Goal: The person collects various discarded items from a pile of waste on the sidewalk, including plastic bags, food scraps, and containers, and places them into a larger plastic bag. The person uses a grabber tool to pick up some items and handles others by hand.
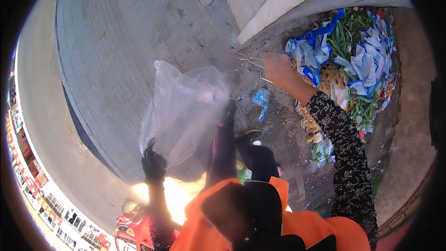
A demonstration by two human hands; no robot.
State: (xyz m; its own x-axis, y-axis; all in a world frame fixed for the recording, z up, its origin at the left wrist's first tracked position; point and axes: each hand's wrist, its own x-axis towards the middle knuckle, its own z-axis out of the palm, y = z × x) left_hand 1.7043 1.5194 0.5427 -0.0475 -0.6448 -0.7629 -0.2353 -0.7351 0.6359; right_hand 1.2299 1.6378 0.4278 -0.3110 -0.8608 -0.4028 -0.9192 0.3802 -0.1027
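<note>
My left hand (153, 164), in a black glove, grips the near edge of a large clear plastic bag (174, 111). The bag hangs spread over the pavement in front of my legs, with something small and pale pink (208, 94) showing through it. My bare right hand (278, 69) is closed around the handle of thin metal tongs (256, 62). Their tips point left over the ground, and motion blur hides whether they hold anything. Below the tongs lies a crumpled blue and white plastic wrapper (261, 101).
Right of my right hand is a heap of green vegetable scraps (345, 38) and torn blue-and-white plastic packaging (366, 62). A pale wall (278, 7) rises ahead. Cans or bottles (245, 173) lie by my feet. A red vehicle (139, 232) stands at the lower left.
</note>
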